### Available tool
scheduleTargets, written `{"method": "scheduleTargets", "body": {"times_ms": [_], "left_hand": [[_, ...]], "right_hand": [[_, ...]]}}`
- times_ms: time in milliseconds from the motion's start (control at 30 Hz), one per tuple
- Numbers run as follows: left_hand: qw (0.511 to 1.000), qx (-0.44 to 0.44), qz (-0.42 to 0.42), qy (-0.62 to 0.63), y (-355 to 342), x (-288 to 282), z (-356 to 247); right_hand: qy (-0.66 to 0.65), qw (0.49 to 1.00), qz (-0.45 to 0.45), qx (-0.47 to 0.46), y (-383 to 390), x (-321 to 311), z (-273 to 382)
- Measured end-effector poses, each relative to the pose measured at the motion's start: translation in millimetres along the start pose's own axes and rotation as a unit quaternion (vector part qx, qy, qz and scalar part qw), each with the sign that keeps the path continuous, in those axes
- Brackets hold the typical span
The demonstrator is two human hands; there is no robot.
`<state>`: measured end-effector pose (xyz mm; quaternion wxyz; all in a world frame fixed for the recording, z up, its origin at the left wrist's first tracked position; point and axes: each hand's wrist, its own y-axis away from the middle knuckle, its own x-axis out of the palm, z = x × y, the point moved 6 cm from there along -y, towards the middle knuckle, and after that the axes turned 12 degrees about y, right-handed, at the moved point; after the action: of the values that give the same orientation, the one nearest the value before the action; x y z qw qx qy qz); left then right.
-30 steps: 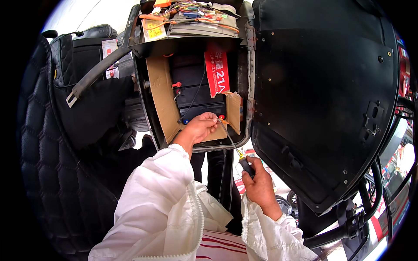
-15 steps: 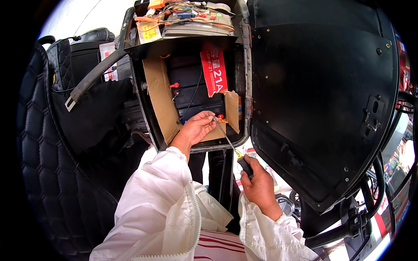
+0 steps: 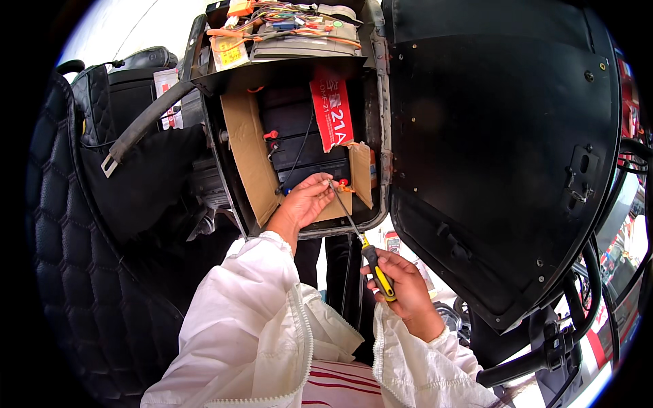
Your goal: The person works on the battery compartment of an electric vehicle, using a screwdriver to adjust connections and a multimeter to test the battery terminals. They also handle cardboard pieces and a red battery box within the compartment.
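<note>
Inside an open black metal case [image 3: 382, 122], dark batteries [image 3: 299, 151] sit between cardboard flaps [image 3: 248, 156], partly under a red printed card [image 3: 332, 112]. My left hand [image 3: 305, 202] pinches at the tip of a screwdriver, beside a red terminal cap [image 3: 343, 183] and short orange lead; the small piece between my fingertips is too small to make out. My right hand [image 3: 408, 291] grips the screwdriver's yellow-and-black handle [image 3: 379, 272] below the case, with the shaft angled up to my left fingertips. A black cable runs down across the batteries.
Bundled wires and a controller [image 3: 299, 37] lie atop the case. Its large black lid [image 3: 496, 136] stands open at right. A quilted black seat [image 3: 68, 224] fills the left, with a loose strap [image 3: 146, 119] above it. A handlebar [image 3: 517, 364] is at lower right.
My right hand has turned the screwdriver handle, now showing its yellow inlay, and its fingers have shifted. My left hand stays at the tip, drifting slightly left in view with the case.
</note>
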<state>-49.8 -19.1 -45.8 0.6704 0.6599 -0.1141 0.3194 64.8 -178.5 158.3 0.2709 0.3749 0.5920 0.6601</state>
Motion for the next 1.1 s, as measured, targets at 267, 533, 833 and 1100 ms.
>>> {"method": "scheduleTargets", "body": {"times_ms": [267,533,833,1100], "left_hand": [[0.999,0.004,-0.034,-0.031,-2.8,-0.3,2.8],[0.92,0.02,-0.165,-0.354,-17.8,3.2,19.2],[0.669,0.185,-0.09,-0.714,-24.6,34.4,15.4],[0.64,0.191,-0.135,-0.732,-23.2,21.5,14.4]], "right_hand": [[0.534,0.757,-0.228,-0.3,15.6,18.4,28.8],[0.615,0.711,-0.242,-0.241,28.8,19.9,45.3],[0.663,0.67,-0.222,-0.25,13.5,12.7,54.8],[0.662,0.691,-0.204,-0.208,-2.1,21.0,65.4]]}}
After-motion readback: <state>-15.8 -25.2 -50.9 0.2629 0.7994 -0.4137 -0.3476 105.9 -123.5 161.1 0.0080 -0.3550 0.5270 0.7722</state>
